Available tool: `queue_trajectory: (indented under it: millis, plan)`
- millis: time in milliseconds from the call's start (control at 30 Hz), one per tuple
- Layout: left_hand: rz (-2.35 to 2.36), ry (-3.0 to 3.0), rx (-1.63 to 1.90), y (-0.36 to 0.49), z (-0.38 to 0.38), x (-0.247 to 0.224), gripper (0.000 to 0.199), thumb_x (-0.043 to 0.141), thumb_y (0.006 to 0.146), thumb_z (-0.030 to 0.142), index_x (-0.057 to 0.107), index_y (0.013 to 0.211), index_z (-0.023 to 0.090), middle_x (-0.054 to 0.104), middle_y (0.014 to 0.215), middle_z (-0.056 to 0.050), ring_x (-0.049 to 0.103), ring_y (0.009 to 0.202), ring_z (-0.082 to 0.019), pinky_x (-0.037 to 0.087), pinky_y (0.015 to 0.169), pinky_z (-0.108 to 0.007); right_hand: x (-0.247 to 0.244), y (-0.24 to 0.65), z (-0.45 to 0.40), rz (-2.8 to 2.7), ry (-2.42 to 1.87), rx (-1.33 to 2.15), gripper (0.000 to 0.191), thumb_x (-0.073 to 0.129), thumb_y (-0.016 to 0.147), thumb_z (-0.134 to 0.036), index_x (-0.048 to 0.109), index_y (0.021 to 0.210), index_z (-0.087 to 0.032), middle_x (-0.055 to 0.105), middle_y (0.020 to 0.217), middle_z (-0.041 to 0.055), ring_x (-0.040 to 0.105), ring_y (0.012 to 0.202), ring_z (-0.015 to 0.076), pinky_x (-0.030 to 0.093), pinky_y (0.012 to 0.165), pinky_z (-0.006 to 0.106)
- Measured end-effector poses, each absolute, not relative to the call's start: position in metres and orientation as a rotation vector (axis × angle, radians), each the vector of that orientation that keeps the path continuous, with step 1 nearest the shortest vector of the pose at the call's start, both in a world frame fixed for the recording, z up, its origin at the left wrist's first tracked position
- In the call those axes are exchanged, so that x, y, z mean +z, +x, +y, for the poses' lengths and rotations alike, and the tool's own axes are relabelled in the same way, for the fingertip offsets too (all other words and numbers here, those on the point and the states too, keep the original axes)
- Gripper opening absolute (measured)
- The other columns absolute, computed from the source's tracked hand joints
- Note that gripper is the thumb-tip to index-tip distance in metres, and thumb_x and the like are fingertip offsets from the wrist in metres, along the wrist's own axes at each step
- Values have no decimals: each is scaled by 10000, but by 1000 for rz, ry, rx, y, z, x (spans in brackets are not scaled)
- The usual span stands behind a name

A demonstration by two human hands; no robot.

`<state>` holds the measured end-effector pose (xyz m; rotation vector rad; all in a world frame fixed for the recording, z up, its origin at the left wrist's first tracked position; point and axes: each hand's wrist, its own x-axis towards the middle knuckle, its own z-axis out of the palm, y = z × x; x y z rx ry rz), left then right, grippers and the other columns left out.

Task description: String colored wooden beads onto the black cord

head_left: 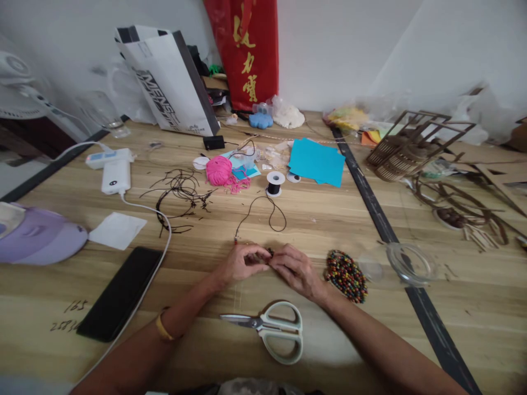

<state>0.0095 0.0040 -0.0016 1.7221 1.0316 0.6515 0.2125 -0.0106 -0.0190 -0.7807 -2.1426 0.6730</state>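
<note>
My left hand [242,263] and my right hand [294,269] meet at the fingertips over the wooden table, pinching a small dark beaded piece [270,251] between them. A thin black cord [252,208] runs from beside my left hand, where a few small beads show, and loops toward a white spool of black cord [275,184]. Scissors with pale handles [282,330] lie just below my hands, pointing left. A heap of multicoloured bead strands [346,276] rests right of my right hand.
A black phone [120,293], a white cable and a power bank [116,175] lie at left, near tangled black cords [181,192]. Pink yarn [219,170] and blue sheets [317,162] are further back. A clear tape roll [411,263] and woven basket [405,156] stand right.
</note>
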Motion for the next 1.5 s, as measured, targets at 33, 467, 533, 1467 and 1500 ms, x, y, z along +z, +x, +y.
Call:
queue_trajectory:
  millis: [33,467,533,1467,1500]
  plan:
    - [1027,1738,653,9,4,-2,189,699,691,196,699,867,128,693,835,-62,620,741,-143,479,678,-223,-19,213,-11,-2147,-774,658,166,470,942,-239,621,990,-193,619,932,89,584,872,172,505,763,296]
    - [1068,1698,672,10,4,1,85,653,729,188,701,730,118,681,695,-40,583,643,-126,432,612,-214,-15,211,-10,-2007,-839,699,104,513,911,-201,601,964,-185,620,829,65,582,772,165,489,681,280]
    - [1103,1632,670,10,5,0,108,653,727,210,690,725,108,653,639,-25,535,561,-100,398,539,-195,-16,212,-9,-1912,-918,717,92,511,906,-201,596,934,-179,605,807,57,575,751,164,477,668,279]
    - [1177,1635,723,9,7,-1,137,619,735,232,655,702,104,589,596,-2,460,506,-70,359,477,-172,-22,215,-12,-2486,-899,309,176,426,939,-187,602,926,-170,594,831,83,541,807,200,443,741,332]
    - [1176,1641,724,9,7,-1,138,620,734,232,654,698,104,591,599,-4,460,510,-71,360,483,-173,-22,215,-12,-2482,-894,312,175,426,939,-186,599,921,-171,595,831,83,541,806,200,442,744,333]
